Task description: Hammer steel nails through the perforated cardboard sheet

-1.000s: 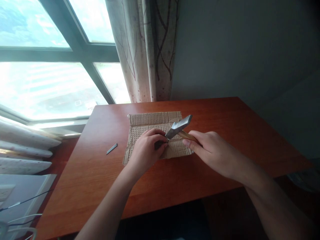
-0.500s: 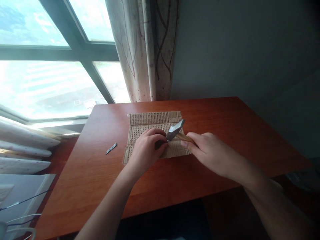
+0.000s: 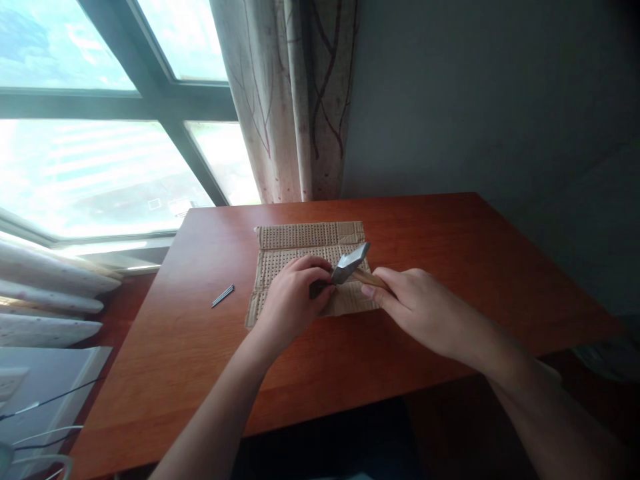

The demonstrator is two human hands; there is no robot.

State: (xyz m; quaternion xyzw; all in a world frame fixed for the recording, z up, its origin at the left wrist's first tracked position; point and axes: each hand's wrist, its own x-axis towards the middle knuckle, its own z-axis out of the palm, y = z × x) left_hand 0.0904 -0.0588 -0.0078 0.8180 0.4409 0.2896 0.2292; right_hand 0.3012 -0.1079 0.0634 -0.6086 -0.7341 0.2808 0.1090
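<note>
My right hand [image 3: 413, 297] is wrapped round the wooden handle of a hammer [image 3: 351, 263]. The hammer's metal head hangs right at the fingertips of my left hand [image 3: 295, 293], partly in front of them. Thumb and fingers of that left hand are pinched together over a perforated cardboard sheet [image 3: 310, 235]; what they hold is hidden by the fingers and the hammer head. The creased tan sheet lies flat on the table under both. Off to the left, a few metal nails [image 3: 223, 296] lie side by side.
The reddish-brown wooden table [image 3: 430, 227] stands against a grey wall [image 3: 480, 100]. A window [image 3: 100, 173] and patterned curtains [image 3: 285, 100] are at the back and left. Cables [image 3: 50, 430] and a wall socket [image 3: 10, 387] sit beyond the table's left edge.
The hammer head has dropped slightly towards my left fingertips, and my right hand has lowered a little with it. My left hand has stayed in place.
</note>
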